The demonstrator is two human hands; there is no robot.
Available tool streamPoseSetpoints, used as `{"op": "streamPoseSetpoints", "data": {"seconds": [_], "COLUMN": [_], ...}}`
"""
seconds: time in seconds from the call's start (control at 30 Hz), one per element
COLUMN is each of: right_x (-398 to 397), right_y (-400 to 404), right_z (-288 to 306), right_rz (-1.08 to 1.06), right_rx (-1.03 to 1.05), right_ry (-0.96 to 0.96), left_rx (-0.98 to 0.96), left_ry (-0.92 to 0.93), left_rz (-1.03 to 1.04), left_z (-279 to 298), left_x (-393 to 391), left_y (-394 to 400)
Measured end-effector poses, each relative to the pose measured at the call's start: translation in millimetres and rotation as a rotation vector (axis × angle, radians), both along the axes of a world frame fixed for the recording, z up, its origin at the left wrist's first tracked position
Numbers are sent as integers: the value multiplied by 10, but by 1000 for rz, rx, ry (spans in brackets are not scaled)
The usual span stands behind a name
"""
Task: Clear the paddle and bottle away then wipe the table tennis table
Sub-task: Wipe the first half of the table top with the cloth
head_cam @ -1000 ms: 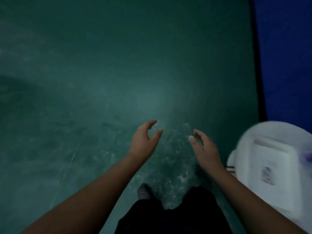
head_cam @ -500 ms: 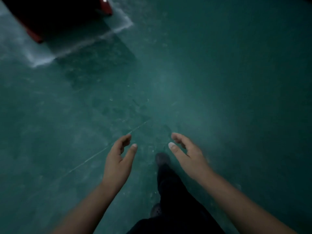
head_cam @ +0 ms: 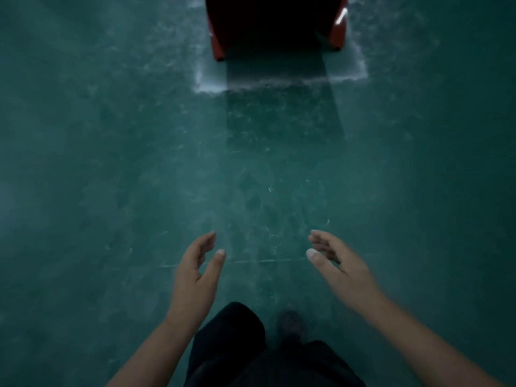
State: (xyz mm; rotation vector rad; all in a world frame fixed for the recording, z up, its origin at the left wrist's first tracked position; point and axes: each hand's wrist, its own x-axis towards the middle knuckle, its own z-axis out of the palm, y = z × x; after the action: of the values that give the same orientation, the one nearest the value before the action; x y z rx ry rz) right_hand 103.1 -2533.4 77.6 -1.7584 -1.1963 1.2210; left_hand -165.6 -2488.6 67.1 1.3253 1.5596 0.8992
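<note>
No paddle, bottle or table tennis table shows in the head view. I look down at a green floor. My left hand point(head_cam: 196, 270) hangs in front of me at lower centre with fingers loosely curved and nothing in it. My right hand point(head_cam: 339, 265) is level with it to the right, fingers relaxed and empty. A wide gap of floor lies between the two hands. My dark trouser legs and one shoe point(head_cam: 290, 324) appear below them.
A red and black object point(head_cam: 275, 23) stands at the top centre on the green floor point(head_cam: 111, 163). A worn white painted outline point(head_cam: 279, 83) runs around its base. A thin pale line crosses the floor near my hands.
The view has swung: the white round item and blue edge at right are gone, and the red object has come from top left to top centre. My hands have spread apart.
</note>
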Motion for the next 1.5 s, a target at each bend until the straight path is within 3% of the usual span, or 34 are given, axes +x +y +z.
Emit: {"op": "streamPoseSetpoints", "data": {"seconds": [0.37, 0.87, 1.33, 1.5], "right_x": [-774, -1795, -2662, -3122], "right_y": [2740, 6572, 10866, 12236], "right_z": [-158, 159, 399, 315], "right_rz": [192, 115, 284, 297], "right_rx": [0, 84, 171, 178], "right_ry": [-29, -3, 84, 77], "left_rx": [-16, 31, 159, 126], "left_ry": [-53, -127, -132, -149], "left_rz": [167, 136, 233, 271], "left_z": [-212, -27, 439, 317], "left_x": [-628, -1475, -2208, -2684], "left_y": [2190, 6183, 10202, 11476]}}
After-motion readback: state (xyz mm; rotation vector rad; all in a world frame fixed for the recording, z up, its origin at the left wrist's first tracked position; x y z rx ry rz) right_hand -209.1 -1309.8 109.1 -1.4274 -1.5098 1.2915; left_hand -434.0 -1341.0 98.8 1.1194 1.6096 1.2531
